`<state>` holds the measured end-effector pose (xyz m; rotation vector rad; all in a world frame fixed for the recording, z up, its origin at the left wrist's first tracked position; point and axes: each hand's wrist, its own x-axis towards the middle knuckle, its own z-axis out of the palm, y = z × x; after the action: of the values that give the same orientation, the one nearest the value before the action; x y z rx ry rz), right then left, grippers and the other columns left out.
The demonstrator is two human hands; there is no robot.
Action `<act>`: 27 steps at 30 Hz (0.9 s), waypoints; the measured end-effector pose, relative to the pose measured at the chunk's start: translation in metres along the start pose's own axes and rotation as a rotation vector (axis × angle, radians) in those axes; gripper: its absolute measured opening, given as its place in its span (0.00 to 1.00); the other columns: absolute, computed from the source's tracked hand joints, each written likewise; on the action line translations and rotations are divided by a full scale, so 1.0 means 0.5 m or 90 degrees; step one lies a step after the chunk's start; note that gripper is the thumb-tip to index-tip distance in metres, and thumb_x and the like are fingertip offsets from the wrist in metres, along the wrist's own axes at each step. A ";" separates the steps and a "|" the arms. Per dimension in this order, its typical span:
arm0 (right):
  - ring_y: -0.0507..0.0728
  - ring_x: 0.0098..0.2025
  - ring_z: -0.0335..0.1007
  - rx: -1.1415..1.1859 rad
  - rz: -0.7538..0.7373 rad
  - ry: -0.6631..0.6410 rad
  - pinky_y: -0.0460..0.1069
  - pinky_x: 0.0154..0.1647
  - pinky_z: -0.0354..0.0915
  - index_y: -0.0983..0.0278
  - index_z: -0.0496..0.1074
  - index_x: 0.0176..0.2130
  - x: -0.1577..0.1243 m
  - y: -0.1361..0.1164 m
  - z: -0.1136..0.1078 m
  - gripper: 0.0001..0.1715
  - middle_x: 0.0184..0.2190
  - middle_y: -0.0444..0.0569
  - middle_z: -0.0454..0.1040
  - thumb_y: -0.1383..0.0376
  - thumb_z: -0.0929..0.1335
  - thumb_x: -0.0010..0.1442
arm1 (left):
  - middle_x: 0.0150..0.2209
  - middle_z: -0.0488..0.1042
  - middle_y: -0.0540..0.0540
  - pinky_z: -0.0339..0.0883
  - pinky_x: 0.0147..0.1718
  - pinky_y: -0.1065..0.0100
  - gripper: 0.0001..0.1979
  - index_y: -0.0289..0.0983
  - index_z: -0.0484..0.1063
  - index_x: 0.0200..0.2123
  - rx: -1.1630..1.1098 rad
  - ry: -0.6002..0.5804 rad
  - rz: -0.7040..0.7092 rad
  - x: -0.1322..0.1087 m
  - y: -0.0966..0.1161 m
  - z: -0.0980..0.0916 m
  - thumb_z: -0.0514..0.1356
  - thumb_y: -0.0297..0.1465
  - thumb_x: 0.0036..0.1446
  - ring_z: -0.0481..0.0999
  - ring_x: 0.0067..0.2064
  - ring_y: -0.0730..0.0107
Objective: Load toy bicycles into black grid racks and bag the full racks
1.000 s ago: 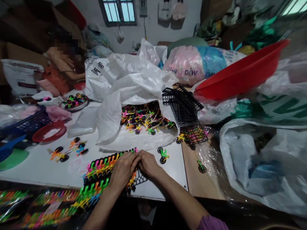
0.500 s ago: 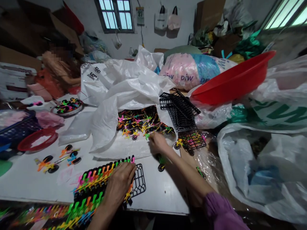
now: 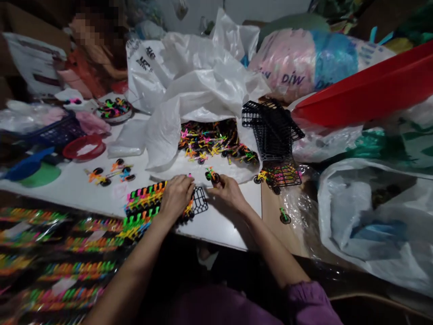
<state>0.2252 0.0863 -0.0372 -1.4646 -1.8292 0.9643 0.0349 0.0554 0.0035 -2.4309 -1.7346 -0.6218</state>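
Note:
My right hand (image 3: 230, 193) is closed on a small toy bicycle (image 3: 212, 175) with orange and green parts and black wheels, held just in front of the white sack's mouth. My left hand (image 3: 177, 194) is curled over the right end of a black plastic grid rack (image 3: 200, 200) filled with rows of colourful toy bicycles (image 3: 144, 198); its fingers hide the last ones. Bare grid shows to the right of that hand. Behind both hands the white sack (image 3: 162, 140) lies open, with a heap of loose toy bicycles (image 3: 209, 140) inside.
Stacked black grids (image 3: 272, 131) stand right of the sack, near a red basin (image 3: 365, 90). A loose green toy bicycle (image 3: 284, 216) lies at the right. Several filled racks (image 3: 77, 271) lie lower left. Another person (image 3: 101, 58) sits at the back left.
My right hand has drawn back from the heap in the sack towards my left hand, now with a toy bicycle in its fingers. The view has tilted down.

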 end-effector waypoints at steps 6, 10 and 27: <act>0.51 0.27 0.64 0.227 0.055 -0.033 0.44 0.29 0.59 0.67 0.68 0.32 -0.101 -0.008 0.110 0.12 0.24 0.44 0.69 0.60 0.64 0.54 | 0.36 0.72 0.45 0.64 0.40 0.64 0.10 0.36 0.69 0.40 -0.075 -0.023 0.036 -0.076 0.043 -0.053 0.50 0.28 0.60 0.71 0.39 0.65; 0.52 0.32 0.65 0.090 -0.033 -0.001 0.46 0.34 0.60 0.66 0.68 0.35 -0.115 -0.015 0.136 0.09 0.31 0.48 0.69 0.65 0.62 0.56 | 0.40 0.71 0.43 0.63 0.44 0.61 0.12 0.35 0.67 0.44 -0.090 -0.063 0.041 -0.129 0.066 -0.041 0.48 0.25 0.60 0.69 0.43 0.63; 0.56 0.35 0.65 -0.253 -0.161 -0.140 0.48 0.34 0.58 0.67 0.64 0.40 -0.115 -0.015 0.122 0.11 0.34 0.51 0.68 0.71 0.57 0.57 | 0.33 0.74 0.45 0.65 0.40 0.64 0.09 0.35 0.70 0.40 -0.111 0.104 0.063 -0.134 0.076 0.000 0.50 0.27 0.61 0.71 0.37 0.67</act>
<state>0.1838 0.0187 -0.0656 -1.3380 -2.4072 0.6825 0.0518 -0.0174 -0.0159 -2.4768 -1.5467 -0.9662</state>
